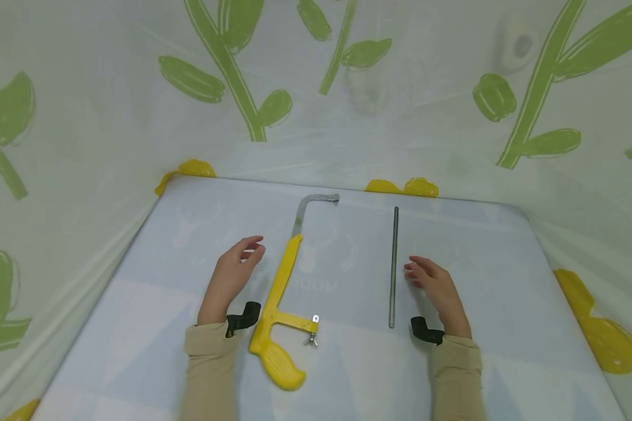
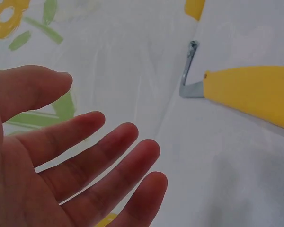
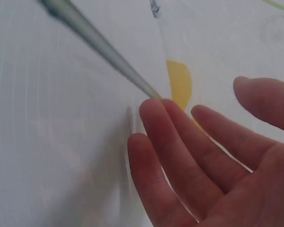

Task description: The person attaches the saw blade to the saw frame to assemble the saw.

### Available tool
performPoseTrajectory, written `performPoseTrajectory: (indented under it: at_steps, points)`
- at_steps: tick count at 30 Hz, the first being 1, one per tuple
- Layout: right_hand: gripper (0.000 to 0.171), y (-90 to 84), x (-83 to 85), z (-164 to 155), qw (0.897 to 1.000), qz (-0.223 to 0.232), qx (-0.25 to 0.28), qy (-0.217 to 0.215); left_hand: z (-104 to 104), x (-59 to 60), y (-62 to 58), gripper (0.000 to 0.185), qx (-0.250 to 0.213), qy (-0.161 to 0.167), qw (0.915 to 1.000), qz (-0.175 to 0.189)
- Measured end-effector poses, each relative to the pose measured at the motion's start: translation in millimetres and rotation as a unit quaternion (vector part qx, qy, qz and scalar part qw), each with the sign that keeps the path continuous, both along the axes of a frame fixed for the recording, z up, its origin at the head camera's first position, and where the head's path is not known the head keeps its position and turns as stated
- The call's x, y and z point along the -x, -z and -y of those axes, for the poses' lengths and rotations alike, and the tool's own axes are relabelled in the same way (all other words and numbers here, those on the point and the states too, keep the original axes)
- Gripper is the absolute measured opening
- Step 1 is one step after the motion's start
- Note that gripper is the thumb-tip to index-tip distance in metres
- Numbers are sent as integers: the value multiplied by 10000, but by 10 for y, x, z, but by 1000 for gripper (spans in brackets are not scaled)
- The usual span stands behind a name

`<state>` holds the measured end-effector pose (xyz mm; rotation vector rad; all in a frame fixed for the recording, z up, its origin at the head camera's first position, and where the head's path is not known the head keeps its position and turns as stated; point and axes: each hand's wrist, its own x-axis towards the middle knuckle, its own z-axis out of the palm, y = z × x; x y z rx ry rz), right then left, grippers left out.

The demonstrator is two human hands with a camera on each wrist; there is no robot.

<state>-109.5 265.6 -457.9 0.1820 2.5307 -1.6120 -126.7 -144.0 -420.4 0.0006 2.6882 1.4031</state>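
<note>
A yellow hacksaw frame (image 1: pixel 279 304) with a grey metal arm (image 1: pixel 308 206) lies on the pale table (image 1: pixel 137 327), handle toward me. My left hand (image 1: pixel 235 270) hovers just left of it, fingers relaxed and holding nothing; the left wrist view shows the open palm (image 2: pixel 61 165) with the yellow frame (image 2: pixel 251 92) beyond. A thin grey metal rod (image 1: pixel 394 266) lies to the right of the saw. My right hand (image 1: pixel 434 283) is beside the rod on its right, fingers spread and empty; the right wrist view shows the rod (image 3: pixel 99 52) just past the fingertips (image 3: pixel 151 113).
A wing nut and bolt (image 1: pixel 312 336) stick out near the saw's handle. White sheeting with green leaf prints (image 1: pixel 226 64) walls in the table at the back and sides. Yellow patches (image 1: pixel 595 321) show along the table edges.
</note>
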Motion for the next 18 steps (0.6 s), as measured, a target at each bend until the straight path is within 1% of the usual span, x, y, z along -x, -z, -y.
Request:
performPoseTrajectory:
  at_steps: [3,7,9,12,14,16,18]
  points:
    - [53,29,3,57,9995,174,48,248,-51,13,36,51,3,-14,9999,111]
    - [50,29,17,146,9975,453,-183,520,-91,25,81,50,-47,-2,9998,193]
    - [49,23,23,182,9957,557,-473,571,-104,28,94,50,-49,24,9997,242]
    - [50,-2,32,244,9910,637,-1067,489,-116,36,126,55,68,48,9995,301]
    - [51,-15,39,288,9862,605,-1490,390,-123,44,146,57,171,62,9993,323]
    - [51,-28,39,328,9811,586,-1809,347,-134,54,169,54,304,55,9991,274]
    - [49,-31,28,364,9753,553,-2102,387,-152,65,193,46,463,107,9988,145]
